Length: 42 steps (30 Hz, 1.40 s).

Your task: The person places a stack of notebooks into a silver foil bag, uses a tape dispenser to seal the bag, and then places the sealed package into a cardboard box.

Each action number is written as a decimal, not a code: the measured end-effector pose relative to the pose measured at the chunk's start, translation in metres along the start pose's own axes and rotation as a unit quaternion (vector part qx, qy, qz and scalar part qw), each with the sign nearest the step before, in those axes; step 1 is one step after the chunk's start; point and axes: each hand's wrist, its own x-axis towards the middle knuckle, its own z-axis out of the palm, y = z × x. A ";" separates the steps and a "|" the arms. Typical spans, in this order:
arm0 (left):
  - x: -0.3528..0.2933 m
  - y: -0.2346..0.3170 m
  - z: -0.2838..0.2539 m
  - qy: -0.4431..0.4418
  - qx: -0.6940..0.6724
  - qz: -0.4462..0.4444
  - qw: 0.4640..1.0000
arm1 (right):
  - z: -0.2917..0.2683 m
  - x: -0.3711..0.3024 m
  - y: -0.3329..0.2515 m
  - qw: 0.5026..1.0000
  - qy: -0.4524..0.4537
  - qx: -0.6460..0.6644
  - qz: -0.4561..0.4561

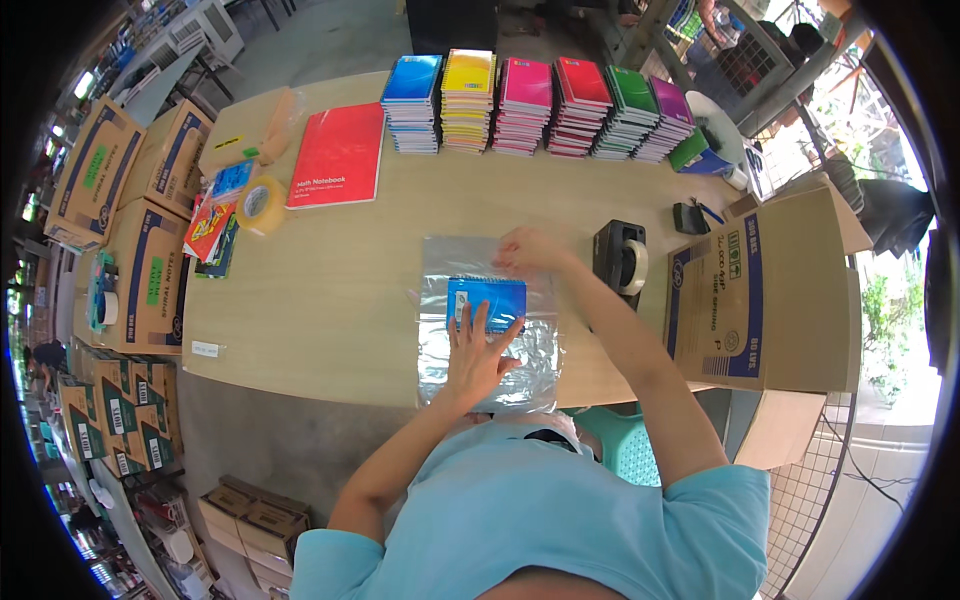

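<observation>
A small blue spiral notebook (500,293) lies on a clear plastic bag (440,262) at the near middle of the table, its coil toward the far side. My left hand (478,352) rests on the lower part of the notebook, fingers spread. Above the bag's far edge, just beyond the coil, is my right hand (530,250). Its fingers are curled together and slightly blurred; whatever they may hold is hidden. Wrinkled, shiny plastic stretches from the notebook to the table's near edge.
Stacks of coloured notebooks (467,100) line the table's far side. A red notebook (337,155), tape roll (261,205) and cartons (155,275) stand left. To the right are a black tape dispenser (609,255) and an open carton (765,290). A green stool (625,445) sits below.
</observation>
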 end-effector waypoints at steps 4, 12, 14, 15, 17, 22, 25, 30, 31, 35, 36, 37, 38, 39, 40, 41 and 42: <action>0.001 0.003 -0.002 0.002 -0.010 -0.006 1.000 | 0.018 0.027 -0.025 0.944 -0.238 0.057 0.220; -0.024 0.013 -0.004 -0.037 -0.023 -0.028 0.999 | 0.026 0.013 -0.017 0.965 -0.208 0.027 0.161; -0.023 0.012 -0.006 -0.041 -0.021 -0.028 0.999 | 0.047 0.007 0.005 0.986 -0.128 -0.002 0.108; -0.023 0.012 -0.005 -0.038 -0.023 -0.026 0.999 | 0.060 -0.001 0.011 0.989 0.076 -0.080 0.095; -0.024 0.013 -0.006 -0.039 -0.027 -0.032 0.998 | 0.067 -0.013 0.011 0.947 0.275 -0.152 0.069; -0.027 0.012 -0.005 -0.029 -0.032 -0.034 0.999 | 0.048 -0.020 -0.013 0.945 0.313 -0.096 -0.017; -0.027 0.012 -0.006 -0.025 -0.040 -0.037 0.998 | 0.029 -0.014 -0.030 0.937 0.309 -0.159 -0.024; -0.028 0.011 -0.006 -0.010 -0.050 -0.034 0.998 | -0.009 0.003 -0.041 0.986 0.092 -0.120 0.072; -0.028 0.010 -0.006 -0.010 -0.047 -0.036 0.998 | -0.015 0.007 -0.041 0.992 0.000 -0.069 0.103; -0.028 0.012 -0.006 -0.005 -0.045 -0.035 0.998 | -0.014 0.027 -0.032 0.980 -0.076 0.045 0.180; -0.030 0.011 -0.007 -0.001 -0.047 -0.037 0.998 | -0.008 0.031 -0.032 0.987 -0.068 0.028 0.144; -0.031 0.011 -0.009 -0.008 -0.051 -0.040 0.998 | -0.004 0.036 -0.031 0.993 -0.061 0.009 0.105; -0.030 0.011 -0.010 -0.015 -0.055 -0.034 0.998 | 0.000 0.038 -0.018 0.993 -0.058 0.002 0.107; -0.028 0.013 -0.010 -0.010 -0.058 -0.029 0.998 | 0.004 0.042 -0.006 0.996 -0.049 -0.013 0.068; -0.027 0.013 -0.009 -0.011 -0.061 -0.027 0.998 | 0.009 0.046 0.004 0.998 -0.044 -0.028 0.026; -0.028 0.013 -0.008 -0.013 -0.064 -0.028 0.997 | 0.011 0.048 0.006 0.998 -0.048 -0.031 0.023; -0.027 0.013 -0.007 -0.009 -0.066 -0.030 0.997 | 0.014 0.048 0.009 0.998 -0.038 -0.042 0.038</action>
